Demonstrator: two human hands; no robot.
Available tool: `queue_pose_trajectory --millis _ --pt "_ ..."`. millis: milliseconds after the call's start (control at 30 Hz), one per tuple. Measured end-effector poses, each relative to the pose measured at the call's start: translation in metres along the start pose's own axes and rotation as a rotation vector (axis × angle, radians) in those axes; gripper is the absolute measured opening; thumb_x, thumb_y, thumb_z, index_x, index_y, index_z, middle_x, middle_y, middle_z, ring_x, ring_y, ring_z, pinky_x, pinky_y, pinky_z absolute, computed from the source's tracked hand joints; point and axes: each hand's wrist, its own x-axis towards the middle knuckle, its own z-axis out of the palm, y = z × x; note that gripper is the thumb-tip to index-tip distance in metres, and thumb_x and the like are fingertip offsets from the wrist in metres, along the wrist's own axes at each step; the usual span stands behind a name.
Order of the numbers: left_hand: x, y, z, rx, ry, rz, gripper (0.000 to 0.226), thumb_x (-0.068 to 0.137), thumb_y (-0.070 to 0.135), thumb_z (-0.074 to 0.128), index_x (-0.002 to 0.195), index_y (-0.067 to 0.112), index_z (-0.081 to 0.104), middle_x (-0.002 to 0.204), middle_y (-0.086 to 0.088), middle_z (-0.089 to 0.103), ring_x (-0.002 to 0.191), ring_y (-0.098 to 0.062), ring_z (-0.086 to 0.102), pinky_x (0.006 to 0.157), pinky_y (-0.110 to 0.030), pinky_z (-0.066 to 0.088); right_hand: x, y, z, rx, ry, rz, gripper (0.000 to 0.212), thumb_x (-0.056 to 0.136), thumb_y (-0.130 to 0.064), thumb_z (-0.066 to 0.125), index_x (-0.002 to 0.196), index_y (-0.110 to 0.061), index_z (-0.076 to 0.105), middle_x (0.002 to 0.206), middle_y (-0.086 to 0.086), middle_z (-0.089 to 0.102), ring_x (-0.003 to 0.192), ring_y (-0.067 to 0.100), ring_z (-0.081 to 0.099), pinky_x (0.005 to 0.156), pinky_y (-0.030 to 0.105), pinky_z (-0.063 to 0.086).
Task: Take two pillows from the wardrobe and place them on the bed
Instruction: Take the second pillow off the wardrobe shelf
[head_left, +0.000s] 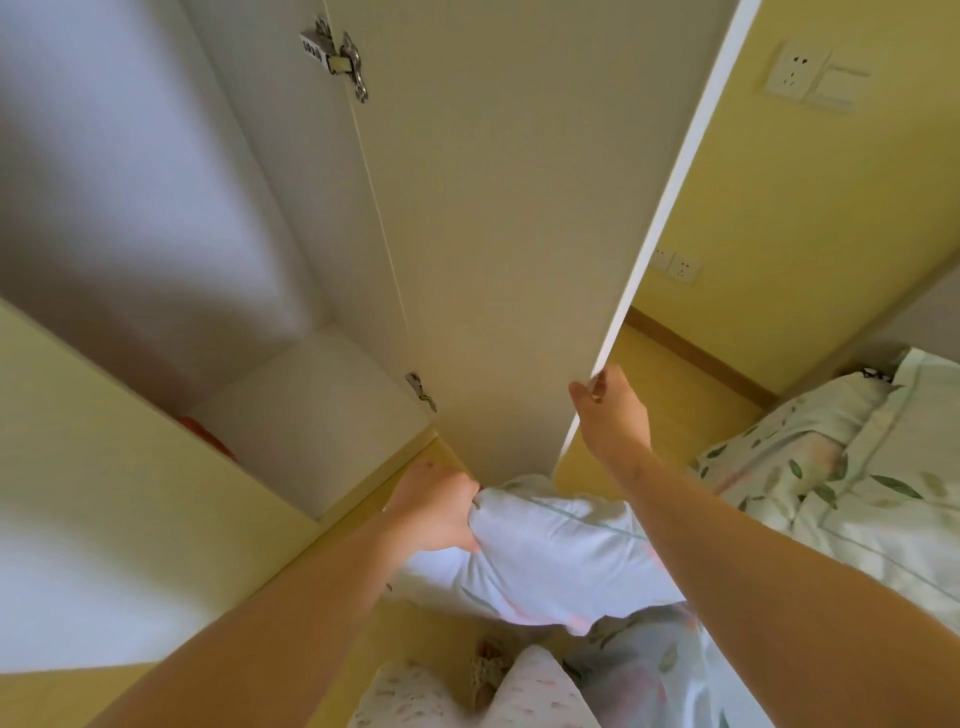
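Observation:
My left hand (441, 506) grips a bunched corner of a pale blue-white pillow (550, 561) that hangs low in front of my legs. Part of a leaf-print pillow (644, 670) shows below it, under my right forearm. My right hand (610, 410) pinches the lower edge of the open white wardrobe door (509, 249). The wardrobe compartment (291, 410) lies open at the left, with something red just visible at its front edge. The bed (857, 499) with leaf-print bedding is at the right.
Another leaf-print pillow (795, 431) lies at the head of the bed. Yellow wall with sockets (810, 78) behind the door. A second wardrobe door (104, 467) stands at the left. My patterned trouser legs (467, 696) fill the bottom.

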Motion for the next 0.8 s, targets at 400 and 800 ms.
queue_pose_trajectory --millis 400,800 --pt "-0.066 -0.065 0.017 -0.133 0.108 -0.284 0.034 0.064 0.040 0.073 0.084 0.015 0.063 0.074 0.002 0.060 0.090 -0.025 0.063 0.054 -0.023 0.028 -0.074 -0.032 0.061 -0.299 -0.155 -0.181 0.029 0.096 -0.034 0.043 0.104 -0.006 0.044 0.098 0.017 0.066 0.093 0.039 0.060 0.076 0.037 0.043" --pt "-0.171 -0.151 0.020 -0.122 0.192 -0.468 0.041 0.072 0.045 0.066 0.101 0.016 0.063 0.107 -0.004 0.067 0.102 -0.025 0.060 0.091 -0.033 0.037 -0.139 -0.109 0.156 -0.439 -0.325 -0.329 0.027 0.098 -0.037 0.034 0.098 -0.012 0.040 0.095 0.013 0.061 0.085 0.034 0.058 0.067 0.033 0.039"
